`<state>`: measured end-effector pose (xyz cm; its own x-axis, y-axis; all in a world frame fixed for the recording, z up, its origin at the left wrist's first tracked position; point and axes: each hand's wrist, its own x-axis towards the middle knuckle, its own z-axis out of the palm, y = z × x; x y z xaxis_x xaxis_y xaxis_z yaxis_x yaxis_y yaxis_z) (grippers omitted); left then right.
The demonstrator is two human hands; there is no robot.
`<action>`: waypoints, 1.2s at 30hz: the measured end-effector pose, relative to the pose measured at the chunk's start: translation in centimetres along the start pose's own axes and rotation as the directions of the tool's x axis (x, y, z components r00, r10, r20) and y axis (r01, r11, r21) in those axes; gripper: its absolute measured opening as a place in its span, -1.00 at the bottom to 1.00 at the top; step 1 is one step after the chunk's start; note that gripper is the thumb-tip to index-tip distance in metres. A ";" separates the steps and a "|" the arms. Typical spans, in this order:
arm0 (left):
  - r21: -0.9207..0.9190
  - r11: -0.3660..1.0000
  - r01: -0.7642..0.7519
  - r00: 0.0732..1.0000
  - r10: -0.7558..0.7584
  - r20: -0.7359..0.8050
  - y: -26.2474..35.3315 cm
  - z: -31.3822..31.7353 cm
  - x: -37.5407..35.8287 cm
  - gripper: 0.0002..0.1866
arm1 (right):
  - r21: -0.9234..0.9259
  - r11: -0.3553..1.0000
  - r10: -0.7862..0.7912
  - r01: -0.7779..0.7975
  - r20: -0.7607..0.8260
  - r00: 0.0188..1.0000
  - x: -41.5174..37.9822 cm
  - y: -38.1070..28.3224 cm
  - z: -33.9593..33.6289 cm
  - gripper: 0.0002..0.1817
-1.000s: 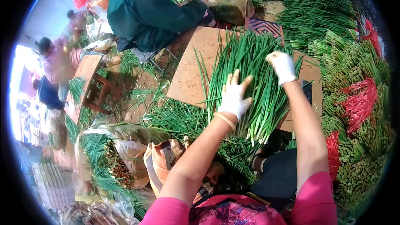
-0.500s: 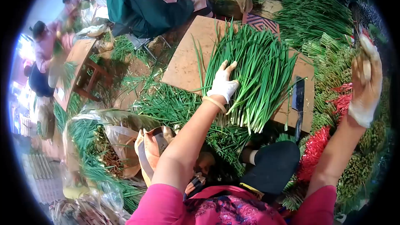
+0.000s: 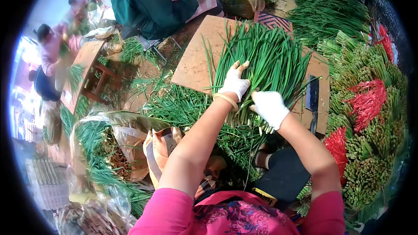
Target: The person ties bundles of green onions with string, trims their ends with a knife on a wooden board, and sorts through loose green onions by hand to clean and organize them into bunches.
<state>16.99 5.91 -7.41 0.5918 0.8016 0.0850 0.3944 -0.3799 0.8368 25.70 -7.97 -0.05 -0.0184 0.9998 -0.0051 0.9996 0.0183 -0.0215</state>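
A broad heap of green chives [image 3: 270, 56] lies on a wooden board [image 3: 196, 65], its white stem ends toward me. My left hand [image 3: 235, 82], in a white glove with stained fingertips, rests on the left side of the heap, fingers stretched out over the leaves. Close beside it on the right, my gloved right hand [image 3: 271, 108] has its fingers closed on some chives near the stem ends. A dark-bladed knife [image 3: 312, 100] lies at the board's right side, handle toward me.
Stacked bundles [image 3: 370, 165] and red plastic strips [image 3: 368, 102] line the right. Loose chives [image 3: 183, 106] cover the floor. A plastic bag [image 3: 126, 124] of greens stands at left. A person in a dark green jacket [image 3: 152, 8] sits ahead; others are at far left.
My right hand has come from the raised position at far right, over the bundles, to the chives' stem ends. My left hand stays on the heap.
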 end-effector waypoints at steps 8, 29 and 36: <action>0.188 0.981 -0.037 0.995 0.019 0.094 1.3 0.1 -1.1 -0.04 | 0.051 0.955 -0.290 0.292 -0.037 0.956 -2.0 -1.4 -0.1 -0.90; 0.358 0.934 0.014 0.992 -0.058 0.111 3.9 -1.7 -4.9 0.31 | 0.727 0.591 0.124 -0.349 0.346 0.930 8.3 8.1 0.6 -0.71; 0.294 0.956 0.000 0.997 -0.022 0.069 3.6 -1.7 -5.5 0.22 | 0.911 -0.394 0.352 0.123 0.026 0.936 2.7 9.7 -8.2 -0.87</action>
<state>13.97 0.95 -3.92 0.6301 0.7759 0.0295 0.5839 -0.4986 0.6407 35.53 -5.07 7.96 0.3341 0.9418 -0.0379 -0.4155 0.1111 -0.9028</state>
